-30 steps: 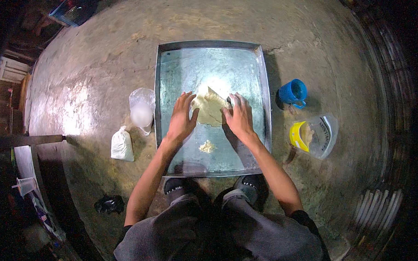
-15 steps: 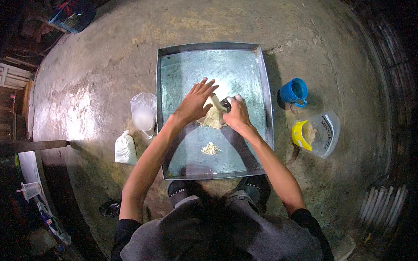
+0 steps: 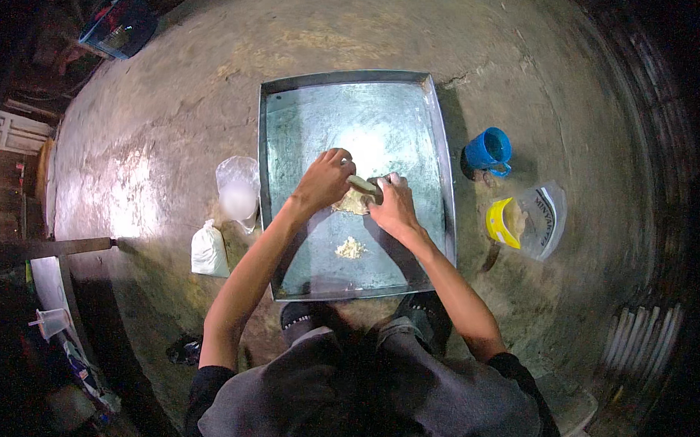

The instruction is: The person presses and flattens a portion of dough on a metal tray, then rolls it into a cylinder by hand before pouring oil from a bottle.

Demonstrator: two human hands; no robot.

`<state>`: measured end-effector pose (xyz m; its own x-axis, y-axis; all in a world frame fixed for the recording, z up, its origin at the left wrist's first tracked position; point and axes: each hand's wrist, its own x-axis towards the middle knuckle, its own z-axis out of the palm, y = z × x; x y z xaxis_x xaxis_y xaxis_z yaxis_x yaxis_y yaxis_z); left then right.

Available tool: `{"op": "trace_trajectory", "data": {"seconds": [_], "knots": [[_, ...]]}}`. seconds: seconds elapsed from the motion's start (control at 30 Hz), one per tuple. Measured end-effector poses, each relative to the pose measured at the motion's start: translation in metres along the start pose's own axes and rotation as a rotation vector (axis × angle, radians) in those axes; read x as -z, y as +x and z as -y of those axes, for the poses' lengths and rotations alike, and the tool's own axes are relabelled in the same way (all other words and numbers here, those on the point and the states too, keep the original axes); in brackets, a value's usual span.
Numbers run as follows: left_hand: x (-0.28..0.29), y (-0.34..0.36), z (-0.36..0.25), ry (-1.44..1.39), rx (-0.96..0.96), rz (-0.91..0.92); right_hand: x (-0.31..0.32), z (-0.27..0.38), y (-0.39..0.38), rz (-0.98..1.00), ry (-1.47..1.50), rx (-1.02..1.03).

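Note:
A pale lump of dough (image 3: 350, 202) lies near the middle of a shallow square metal tray (image 3: 340, 276) on the floor. My left hand (image 3: 325, 177), fingers curled, grips the dough's raised left side. On the other side, my right hand (image 3: 393, 203) has its fingers bent over the right end. A thick, shaded strip (image 3: 364, 185), seemingly the dough's lifted edge, spans the gap between both hands. The fingers hide much of the lump. Closer to me, a small heap of pale crumbly bits (image 3: 350, 248) rests on the tray.
Left of the tray sit a clear plastic bag (image 3: 237, 191) with white contents and a tied white bag (image 3: 209, 249). To its right stand a blue mug (image 3: 489, 150) and a clear-and-yellow pouch (image 3: 526, 221). My feet are at the tray's near edge.
My left fingers, stretched out over the dough before, have curled down onto it. The dough's raised flap has tipped lower between my hands. The view has shifted slightly.

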<state>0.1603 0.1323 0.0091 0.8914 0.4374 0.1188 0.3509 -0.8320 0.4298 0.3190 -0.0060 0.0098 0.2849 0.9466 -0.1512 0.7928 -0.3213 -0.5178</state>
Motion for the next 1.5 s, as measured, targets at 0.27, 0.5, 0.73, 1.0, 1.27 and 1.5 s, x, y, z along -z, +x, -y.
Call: {"op": "trace_trajectory", "data": {"seconds": [0.27,0.5,0.73,1.0,1.27,1.5], "knots": [[-0.003,-0.036,-0.008,-0.091,0.036,0.052,-0.02,-0.011,-0.03,-0.168,0.141,0.162],[-0.011,-0.03,0.01,0.015,-0.104,0.015,0.003,0.01,-0.012,0.088,0.074,-0.005],[0.005,-0.026,-0.019,0.182,0.038,0.169,-0.008,0.003,-0.025,-0.021,0.077,0.061],[-0.001,-0.046,-0.017,-0.126,0.183,0.088,-0.026,-0.004,-0.033,-0.008,0.325,0.018],[0.024,-0.042,-0.077,-0.385,0.405,-0.178,-0.015,-0.009,-0.039,0.239,1.625,-0.272],[-0.019,-0.057,-0.15,-0.46,0.342,-0.292,-0.01,0.005,-0.03,0.274,2.082,-0.418]]}}
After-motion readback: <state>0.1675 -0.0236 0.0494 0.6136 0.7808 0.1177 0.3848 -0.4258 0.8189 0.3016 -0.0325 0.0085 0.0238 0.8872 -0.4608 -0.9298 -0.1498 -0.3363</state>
